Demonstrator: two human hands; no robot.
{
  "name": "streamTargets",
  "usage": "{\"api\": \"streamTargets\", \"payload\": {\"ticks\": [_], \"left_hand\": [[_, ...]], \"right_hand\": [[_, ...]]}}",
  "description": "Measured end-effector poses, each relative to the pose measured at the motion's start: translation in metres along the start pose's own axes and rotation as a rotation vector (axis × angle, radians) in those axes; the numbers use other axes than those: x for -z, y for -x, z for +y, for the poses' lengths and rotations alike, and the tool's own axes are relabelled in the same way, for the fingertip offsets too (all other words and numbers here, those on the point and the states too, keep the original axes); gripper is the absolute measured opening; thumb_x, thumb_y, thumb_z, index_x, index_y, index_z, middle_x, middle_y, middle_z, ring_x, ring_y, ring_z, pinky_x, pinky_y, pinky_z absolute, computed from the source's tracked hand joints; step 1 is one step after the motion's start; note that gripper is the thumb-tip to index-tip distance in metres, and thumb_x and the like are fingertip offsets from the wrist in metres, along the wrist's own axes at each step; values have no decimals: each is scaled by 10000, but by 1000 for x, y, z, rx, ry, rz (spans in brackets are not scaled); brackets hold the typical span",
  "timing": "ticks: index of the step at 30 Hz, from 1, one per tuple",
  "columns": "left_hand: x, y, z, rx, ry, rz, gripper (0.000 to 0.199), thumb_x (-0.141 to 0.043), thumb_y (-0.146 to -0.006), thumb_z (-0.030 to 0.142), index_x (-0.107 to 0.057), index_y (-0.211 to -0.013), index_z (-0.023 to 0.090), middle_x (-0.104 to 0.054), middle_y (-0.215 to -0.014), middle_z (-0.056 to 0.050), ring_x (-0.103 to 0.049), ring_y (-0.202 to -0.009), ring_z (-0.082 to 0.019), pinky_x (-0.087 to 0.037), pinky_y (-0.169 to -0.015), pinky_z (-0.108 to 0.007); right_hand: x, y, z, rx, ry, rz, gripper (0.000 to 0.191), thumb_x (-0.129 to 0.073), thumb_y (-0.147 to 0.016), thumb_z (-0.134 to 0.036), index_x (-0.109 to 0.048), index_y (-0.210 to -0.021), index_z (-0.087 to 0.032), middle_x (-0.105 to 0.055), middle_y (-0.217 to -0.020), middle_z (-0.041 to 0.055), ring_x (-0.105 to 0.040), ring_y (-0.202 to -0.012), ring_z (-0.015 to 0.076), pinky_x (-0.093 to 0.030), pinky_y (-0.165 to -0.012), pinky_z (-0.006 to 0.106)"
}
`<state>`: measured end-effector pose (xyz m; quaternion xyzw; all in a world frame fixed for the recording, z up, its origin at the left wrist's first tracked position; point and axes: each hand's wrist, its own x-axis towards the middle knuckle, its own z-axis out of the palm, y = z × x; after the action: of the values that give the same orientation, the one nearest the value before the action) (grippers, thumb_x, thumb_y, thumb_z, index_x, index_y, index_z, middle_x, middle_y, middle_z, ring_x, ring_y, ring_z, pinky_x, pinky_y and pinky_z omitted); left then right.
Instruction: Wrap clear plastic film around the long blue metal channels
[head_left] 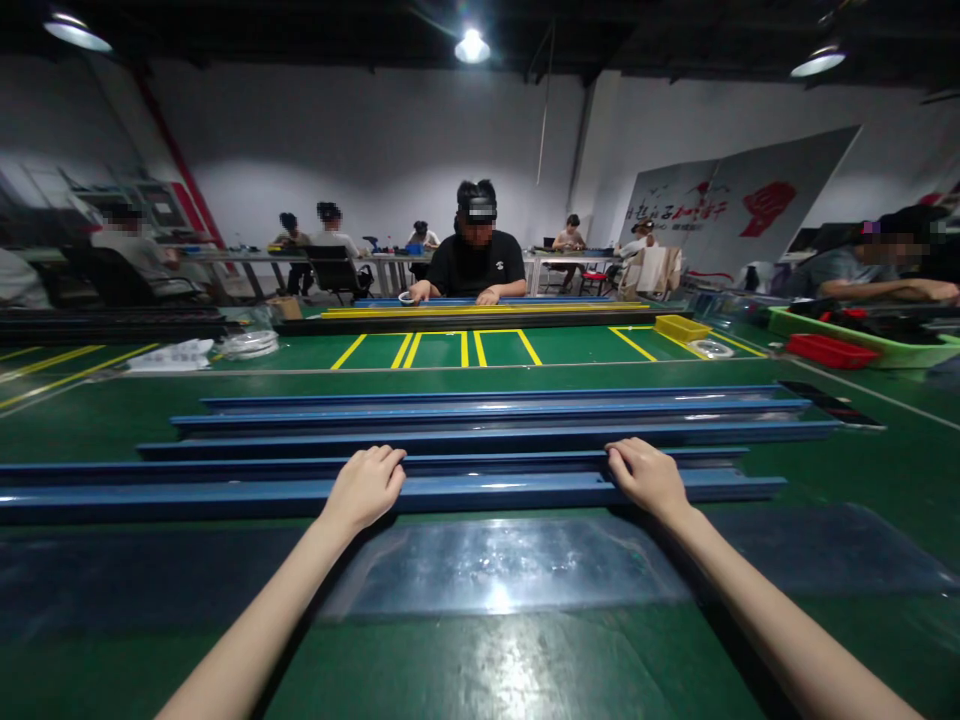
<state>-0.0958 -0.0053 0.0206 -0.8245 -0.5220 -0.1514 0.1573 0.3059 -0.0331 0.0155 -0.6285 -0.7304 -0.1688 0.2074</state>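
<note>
- Grasping the nearest blue rail (pixel 502 492), we curl left hand (pixel 367 487) and right hand (pixel 651 477) over it, well apart.
- Rail lies across the green table (pixel 420 665), well in from its far edge, where we see a co-worker (pixel 480 265).
- Glossy clear strip (pixel 502 565) just on our side; more blue rails (pixel 487 437) just beyond.

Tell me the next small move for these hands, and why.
Perhaps slide the near blue rail slightly to the right. The left hand and right hand are both on it, and it seems offset leftward: its left end runs out of the picture, while its right end stops short of the closest of the blue rails behind it.
</note>
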Motion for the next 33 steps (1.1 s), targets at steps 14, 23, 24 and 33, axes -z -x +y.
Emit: {"api": "streamTargets", "payload": {"ticks": [14, 23, 24, 33], "left_hand": [[-1, -29, 78, -44, 134, 51, 309, -314, -862, 254, -594, -959, 165, -618, -875, -77, -538, -839, -209, -383, -740, -348], [-5, -33, 82, -36, 48, 10, 302, -327, -845, 277, -602, -878, 154, -602, -790, -87, -539, -778, -217, -378, -693, -340], [-6, -32, 79, -43, 49, 20, 301, -330, -841, 273, -605, -877, 154, -606, -784, -85, -541, -772, -213, -380, -692, -336], [-12, -26, 39, -51, 9, 59, 301, -352, -803, 227, -618, -931, 166, -642, -816, -67, -572, -786, -188, -408, -720, -315]], "right_hand": [[-13, -29, -125, 23, 12, -29, 282, -303, -860, -237, -549, -730, -190, -600, -763, 68, -516, -772, 179, -330, -663, 272], [-7, -30, -111, 95, -33, -84, 269, -314, -875, -274, -565, -811, -200, -611, -829, 42, -534, -795, 156, -338, -708, 256], [-6, -30, -104, 97, -36, -88, 271, -316, -875, -280, -568, -815, -200, -611, -829, 41, -536, -793, 154, -340, -709, 254], [-9, -24, -40, 79, -66, -107, 348, -270, -885, -284, -594, -801, -189, -621, -786, 53, -550, -767, 166, -363, -682, 258]]}}
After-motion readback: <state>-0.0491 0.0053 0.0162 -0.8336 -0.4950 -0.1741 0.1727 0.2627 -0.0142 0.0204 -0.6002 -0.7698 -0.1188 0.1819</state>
